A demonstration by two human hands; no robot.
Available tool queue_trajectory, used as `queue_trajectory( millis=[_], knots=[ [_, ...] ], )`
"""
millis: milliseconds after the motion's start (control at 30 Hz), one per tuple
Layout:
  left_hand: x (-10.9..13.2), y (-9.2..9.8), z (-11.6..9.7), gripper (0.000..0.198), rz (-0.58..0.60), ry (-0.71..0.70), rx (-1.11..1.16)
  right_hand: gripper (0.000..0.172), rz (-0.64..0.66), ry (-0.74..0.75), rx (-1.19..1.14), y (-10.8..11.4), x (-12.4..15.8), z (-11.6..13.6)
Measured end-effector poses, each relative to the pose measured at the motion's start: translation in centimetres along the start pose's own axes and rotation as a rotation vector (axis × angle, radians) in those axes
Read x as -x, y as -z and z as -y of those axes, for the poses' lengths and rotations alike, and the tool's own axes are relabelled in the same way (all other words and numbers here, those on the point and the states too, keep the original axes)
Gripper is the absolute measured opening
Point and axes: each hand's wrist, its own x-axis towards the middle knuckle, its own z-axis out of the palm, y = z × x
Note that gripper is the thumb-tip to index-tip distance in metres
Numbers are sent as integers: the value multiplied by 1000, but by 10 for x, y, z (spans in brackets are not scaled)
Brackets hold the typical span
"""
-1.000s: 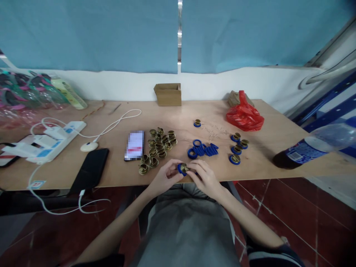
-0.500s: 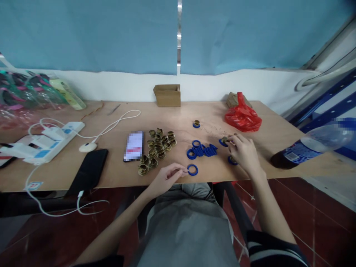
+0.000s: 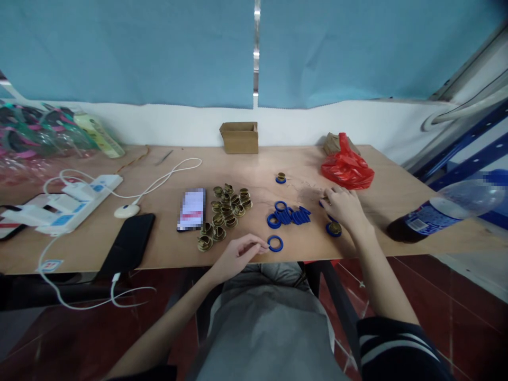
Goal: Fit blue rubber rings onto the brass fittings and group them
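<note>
My left hand (image 3: 240,254) rests at the table's front edge, fingers pinched at the left rim of a single blue ring (image 3: 275,243). My right hand (image 3: 344,210) is closed over a brass-coloured round piece with a blue ring under it, mostly hidden by the fingers. Just below that hand sits another brass piece in a blue ring (image 3: 334,228). Between my hands lies a row of blue rings (image 3: 293,216), some leaning on each other. Left of them stands a cluster of brass-coloured pieces (image 3: 226,209). A ringed brass piece (image 3: 281,178) sits farther back.
A lit phone (image 3: 191,209), a dark phone (image 3: 129,241) and a white power strip (image 3: 85,203) with cables lie left. Behind are a cardboard box (image 3: 240,138) and a red plastic bag (image 3: 347,168). A large soda bottle (image 3: 432,211) lies at the right; several clear bottles (image 3: 43,137) stand far left.
My right hand has shifted slightly, covering more of the piece at its fingertips and uncovering the ringed brass piece below. My left hand stays by the single ring.
</note>
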Motion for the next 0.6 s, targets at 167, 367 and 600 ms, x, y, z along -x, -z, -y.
queue_trajectory(
  millis=[167, 367, 600],
  knots=[
    [0, 0, -2, 28, 3, 5, 0, 20, -42, 348, -287, 30, -6, 54],
    [0, 1, -2, 28, -1, -1, -11, 28, 85, 675, -424, 38, -46, 133],
    [-1, 1, 1, 27, 12, 4, 18, 19, 145, 688, -302, 13, -81, 170]
  ],
)
